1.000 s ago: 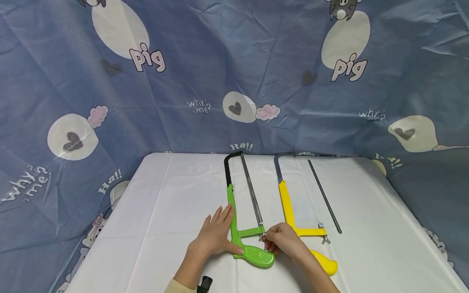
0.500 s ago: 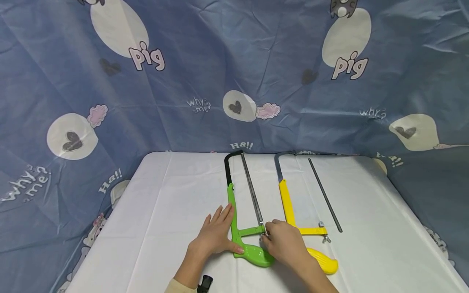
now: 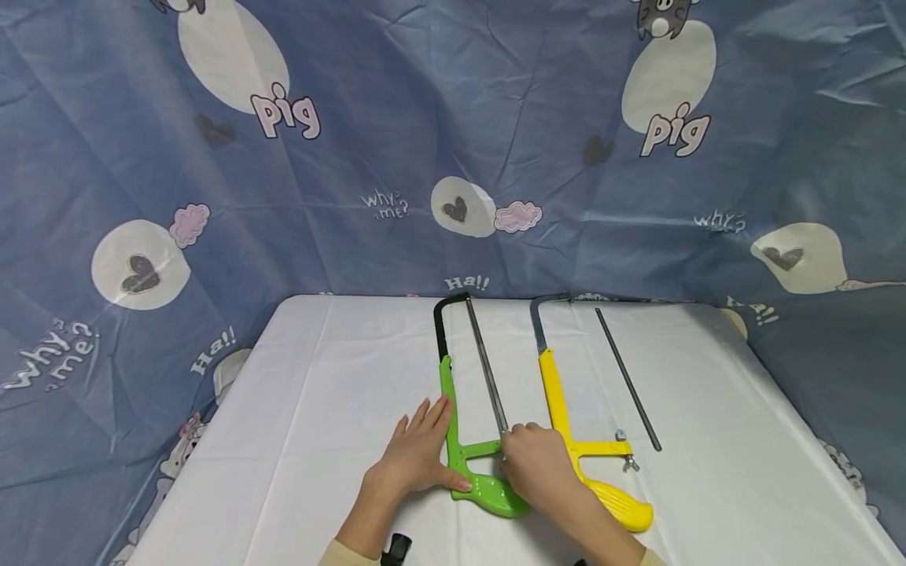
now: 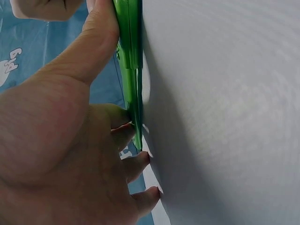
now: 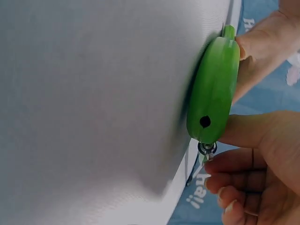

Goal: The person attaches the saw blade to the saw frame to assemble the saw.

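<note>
A green hacksaw [image 3: 491, 495] with a black front arm lies on the white table, its dark blade [image 3: 485, 362] spanning the frame. My left hand [image 3: 414, 452] rests spread on it, fingertips on the green frame and thumb by the handle. At the near end of the blade, my right hand [image 3: 541, 464] has its fingers curled and covers the tensioner in the head view. The right wrist view shows the metal wing nut [image 5: 207, 149] pinched at my right fingertips, just beyond the handle butt [image 5: 213, 89].
To the right lies a yellow hacksaw frame [image 3: 555, 393] with its own wing nut [image 3: 630, 464] and no blade fitted. A loose dark blade [image 3: 626, 377] lies beyond it. A blue patterned cloth [image 3: 453, 141] hangs behind the white table [image 3: 340, 377].
My right hand has turned over the wing nut and shifted slightly left, now hiding it in the head view. My left hand and both hacksaws stay put.
</note>
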`<state>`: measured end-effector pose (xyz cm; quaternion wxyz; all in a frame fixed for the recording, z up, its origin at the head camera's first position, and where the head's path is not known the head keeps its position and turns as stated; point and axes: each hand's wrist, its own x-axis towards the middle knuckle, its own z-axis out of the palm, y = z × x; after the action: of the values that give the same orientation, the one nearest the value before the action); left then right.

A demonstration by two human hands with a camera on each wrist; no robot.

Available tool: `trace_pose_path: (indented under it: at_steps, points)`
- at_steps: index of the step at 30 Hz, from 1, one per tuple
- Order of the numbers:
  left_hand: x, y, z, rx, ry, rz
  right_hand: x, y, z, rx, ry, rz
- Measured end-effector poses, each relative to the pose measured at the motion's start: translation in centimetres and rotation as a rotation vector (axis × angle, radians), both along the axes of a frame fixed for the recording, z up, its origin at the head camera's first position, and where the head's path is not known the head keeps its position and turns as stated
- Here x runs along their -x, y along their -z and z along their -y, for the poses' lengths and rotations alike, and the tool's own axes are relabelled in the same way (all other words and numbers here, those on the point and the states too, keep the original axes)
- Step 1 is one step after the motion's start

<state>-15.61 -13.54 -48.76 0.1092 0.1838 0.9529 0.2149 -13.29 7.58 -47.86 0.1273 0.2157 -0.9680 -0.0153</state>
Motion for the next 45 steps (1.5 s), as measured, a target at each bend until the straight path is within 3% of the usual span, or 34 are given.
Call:
trace_pose_path:
  at_steps: [8, 18, 27, 45]
  points:
    - [0.1, 0.2, 0.0, 0.004, 0.005, -0.006, 0.0, 0.1, 0.4, -0.078, -0.026, -0.105]
    - [0.1, 0.2, 0.0, -0.002, 0.008, -0.016, 0.0, 0.2, 0.4, -0.128, -0.054, -0.081]
    - [0.1, 0.0, 0.0, -0.004, 0.005, -0.001, -0.2, -0.2, -0.5, 0.108, 0.023, 0.131]
    - [0.1, 0.0, -0.1, 0.009, 0.005, 0.013, 0.0, 0.7, -2.1, 0.653, 0.165, 0.549]
